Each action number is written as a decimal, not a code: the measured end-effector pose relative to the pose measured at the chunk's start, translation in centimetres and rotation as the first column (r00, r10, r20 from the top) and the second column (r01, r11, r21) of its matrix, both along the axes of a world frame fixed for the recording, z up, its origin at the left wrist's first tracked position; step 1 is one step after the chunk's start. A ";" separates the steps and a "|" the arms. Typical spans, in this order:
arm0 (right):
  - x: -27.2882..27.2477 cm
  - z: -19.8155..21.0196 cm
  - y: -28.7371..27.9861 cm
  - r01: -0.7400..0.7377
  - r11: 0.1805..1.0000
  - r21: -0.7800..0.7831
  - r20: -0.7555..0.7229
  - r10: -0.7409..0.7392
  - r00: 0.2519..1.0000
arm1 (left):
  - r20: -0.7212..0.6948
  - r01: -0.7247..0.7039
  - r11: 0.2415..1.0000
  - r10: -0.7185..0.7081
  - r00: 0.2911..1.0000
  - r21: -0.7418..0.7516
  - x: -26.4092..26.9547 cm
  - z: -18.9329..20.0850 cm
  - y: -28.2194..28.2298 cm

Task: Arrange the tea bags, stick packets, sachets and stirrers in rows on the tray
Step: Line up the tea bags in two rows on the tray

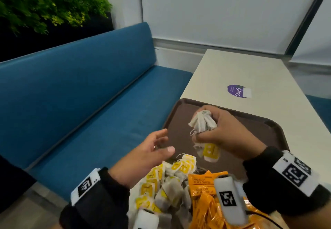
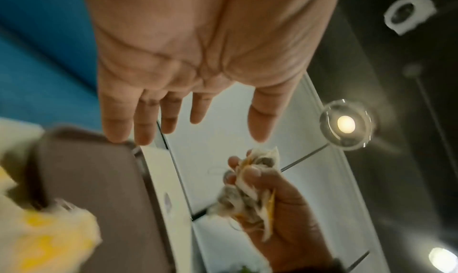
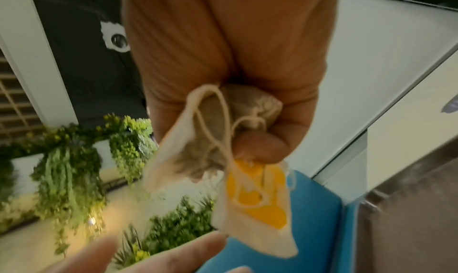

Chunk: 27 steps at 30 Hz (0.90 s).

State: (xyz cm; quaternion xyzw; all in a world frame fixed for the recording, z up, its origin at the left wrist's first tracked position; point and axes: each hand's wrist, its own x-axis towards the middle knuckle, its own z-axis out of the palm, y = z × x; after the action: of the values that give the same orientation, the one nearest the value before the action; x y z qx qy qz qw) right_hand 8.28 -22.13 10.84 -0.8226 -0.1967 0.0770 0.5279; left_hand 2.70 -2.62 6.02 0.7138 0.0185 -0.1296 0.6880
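While raised over brown tray (image 1: 180, 121), right hand (image 1: 227, 135) grip clamped on tea-bag bunch (image 1: 203, 121), perhaps several | left hand (image 1: 143, 155) fingers apart, empty | tea-bag pile (image 1: 166, 189), orange stick packets (image 1: 204, 194) at tray's near end | tray on worktop (image 1: 250, 74).

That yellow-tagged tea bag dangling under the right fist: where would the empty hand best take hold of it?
Probably by its flat paper tag, which hangs free below the right hand gripping the tea bags bunch. The open left hand could pinch it from the left, across its flat faces; the bags above are crumpled and tangled in string.
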 end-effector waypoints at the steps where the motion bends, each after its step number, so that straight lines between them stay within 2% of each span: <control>1: -0.1 0.5 -0.1 0.009 0.998 0.065 -0.001 -0.009 1.000 | -0.072 0.004 0.987 -0.016 0.997 -0.161 0.5 0.6 -0.9; 3: -0.4 1.1 -0.1 0.025 0.989 0.145 0.017 -0.028 0.999 | -0.166 0.057 0.894 -0.145 0.975 -0.444 1.4 1.5 -2.9; 5: -0.7 0.3 0.1 0.064 0.992 0.109 0.082 -0.073 0.994 | -0.178 0.109 0.771 -0.279 0.944 -0.628 1.9 1.3 -5.2; 6: -0.9 -0.4 0.3 0.095 0.994 0.058 0.123 -0.101 0.987 | -0.185 0.089 0.706 -0.302 0.935 -0.702 1.9 1.1 -6.1; 8: -1.3 -2.0 0.3 0.152 0.987 -0.042 0.216 -0.140 0.966 | -0.246 -0.046 0.638 -0.228 0.942 -0.769 2.0 0.6 -7.9; 11: -1.6 -3.8 -0.1 0.157 0.976 -0.151 0.276 -0.110 0.955 | -0.353 -0.222 0.663 -0.068 0.933 -0.715 2.3 -0.3 -9.4; 16: -1.7 -4.8 -0.2 0.187 0.954 -0.234 0.276 -0.119 0.954 | -0.416 -0.291 0.676 -0.025 0.909 -0.677 2.7 -1.3 -10.1; 19: -1.6 -4.8 -0.3 0.174 0.947 -0.269 0.229 -0.112 0.967 | -0.442 -0.316 0.646 -0.037 0.896 -0.694 3.0 -2.0 -10.3; 23: -1.9 -4.4 -1.0 0.113 0.973 -0.200 0.084 -0.098 0.992 | -0.435 -0.308 0.606 -0.069 0.898 -0.733 3.3 -2.4 -9.8; 27: -2.4 -3.9 -2.2 0.088 0.996 -0.016 -0.079 -0.089 0.993 | -0.424 -0.284 0.597 -0.105 0.900 -0.751 3.4 -2.3 -9.4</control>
State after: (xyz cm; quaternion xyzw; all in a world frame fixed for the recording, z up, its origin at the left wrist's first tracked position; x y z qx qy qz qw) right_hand 5.90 -24.35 6.97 -0.8302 -0.1385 0.0874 0.5329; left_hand 6.06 -11.98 3.76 0.2824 0.1450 -0.2406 0.9173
